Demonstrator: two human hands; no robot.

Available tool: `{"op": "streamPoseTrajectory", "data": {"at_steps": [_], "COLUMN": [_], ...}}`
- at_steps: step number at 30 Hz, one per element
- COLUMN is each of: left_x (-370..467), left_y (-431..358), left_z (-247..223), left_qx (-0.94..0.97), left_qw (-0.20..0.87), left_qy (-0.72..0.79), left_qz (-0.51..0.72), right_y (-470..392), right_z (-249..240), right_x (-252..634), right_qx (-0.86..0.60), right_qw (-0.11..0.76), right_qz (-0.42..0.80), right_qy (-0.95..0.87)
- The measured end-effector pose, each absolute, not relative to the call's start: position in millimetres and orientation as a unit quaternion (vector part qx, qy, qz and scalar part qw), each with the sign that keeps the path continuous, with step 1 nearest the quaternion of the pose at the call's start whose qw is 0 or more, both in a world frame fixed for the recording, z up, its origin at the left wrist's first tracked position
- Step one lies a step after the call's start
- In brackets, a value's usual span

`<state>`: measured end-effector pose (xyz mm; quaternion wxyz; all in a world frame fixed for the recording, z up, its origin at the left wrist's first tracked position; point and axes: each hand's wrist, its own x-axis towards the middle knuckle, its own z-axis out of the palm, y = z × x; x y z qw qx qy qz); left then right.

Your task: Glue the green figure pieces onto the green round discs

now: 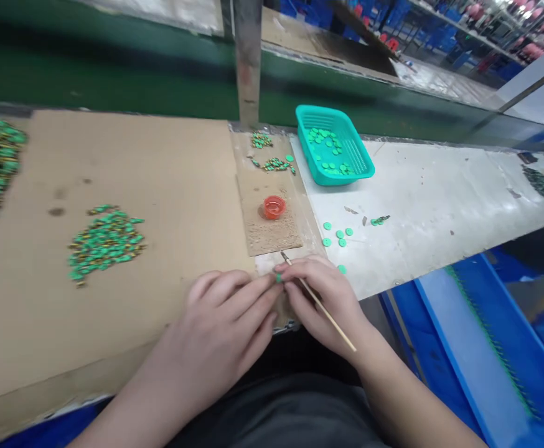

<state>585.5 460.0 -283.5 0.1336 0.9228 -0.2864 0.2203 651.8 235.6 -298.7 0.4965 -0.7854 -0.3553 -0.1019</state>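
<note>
Green disc (279, 277), small and round, sits pinched between the fingertips of both hands at the near edge of the bench (431, 205), just in front of the person's body.

Left hand (228, 317): fingers nearly closed, tips meeting on the disc from the left. Right hand (321, 298): fingers curled shut, tips on the disc from the right, with a thin wooden stick (318, 303) held along the hand, its tip pointing up and away past the fingers toward the orange cup.

Working note: it seems best to keep the disc steady with the left fingertips and let only the stick tip move. A light pinch at the rim should leave the face of the disc free. The orange cup (274, 207) stands near, on a small cardboard piece (272, 239) directly beyond the hands, so reaching it with the stick should need only a short move.

Surface: a large cardboard sheet (113, 186) covers the left part of the bench and carries a pile of green pieces (106, 241). More green pieces lie at the far left edge. To the right the bench is bare and pale, with several loose green discs (338, 236) and a teal basket (335, 152) holding more of them.

Room: a green conveyor belt (113, 74) runs beyond the bench, a metal post (248, 62) rises from it, and blue crates (500, 348) stand at lower right.
</note>
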Motion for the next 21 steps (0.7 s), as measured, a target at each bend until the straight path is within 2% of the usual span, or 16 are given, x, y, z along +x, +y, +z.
{"op": "streamPoseTrajectory", "data": {"at_steps": [5, 9, 13, 17, 21], "left_x": [572, 567, 545, 523, 531], "left_y": [455, 452, 454, 519, 625], "left_z": [-281, -285, -269, -244, -218], "left_qx": [0.935, 0.946, 0.946, 0.962, 0.965], "left_qw": [0.181, 0.122, 0.120, 0.126, 0.066], "left_qy": [-0.254, -0.230, -0.203, -0.040, 0.132], "left_qz": [0.172, 0.192, 0.221, 0.238, 0.218], "right_y": [234, 235, 234, 238, 241], "right_z": [-303, -309, -311, -317, -319], "right_x": [651, 656, 652, 635, 620], "right_qx": [-0.808, -0.814, -0.830, -0.860, -0.860], "right_qw": [0.452, 0.452, 0.437, 0.419, 0.444], "right_qz": [-0.094, -0.074, -0.064, -0.102, -0.140], "right_qy": [-0.366, -0.356, -0.340, -0.274, -0.212]}}
